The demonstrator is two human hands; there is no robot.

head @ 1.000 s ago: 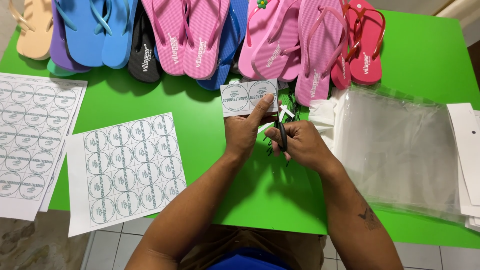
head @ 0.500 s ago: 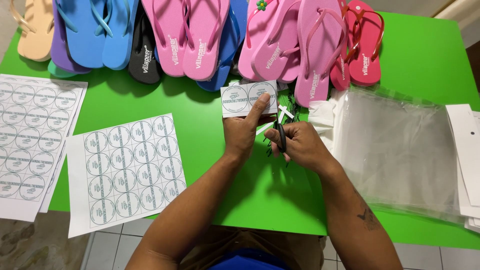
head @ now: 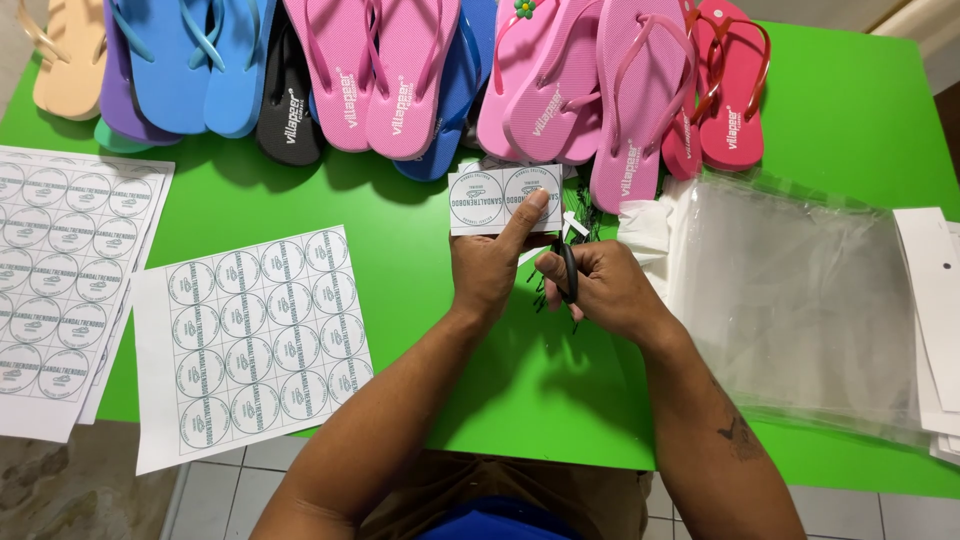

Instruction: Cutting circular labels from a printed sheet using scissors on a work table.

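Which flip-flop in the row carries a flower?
The pink flip-flop right of centre; a small green flower sits on its strap, the others are plain.

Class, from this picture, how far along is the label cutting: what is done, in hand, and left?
Done: a two-label strip is cut free. In hand: the left hand holds it, the right hand grips scissors. Left: two uncut label sheets lie on the green table.

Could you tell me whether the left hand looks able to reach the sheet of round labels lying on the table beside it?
Probably yes: the sheet of round labels lies flat just beside the left hand with bare table between, though that hand holds a small label strip.
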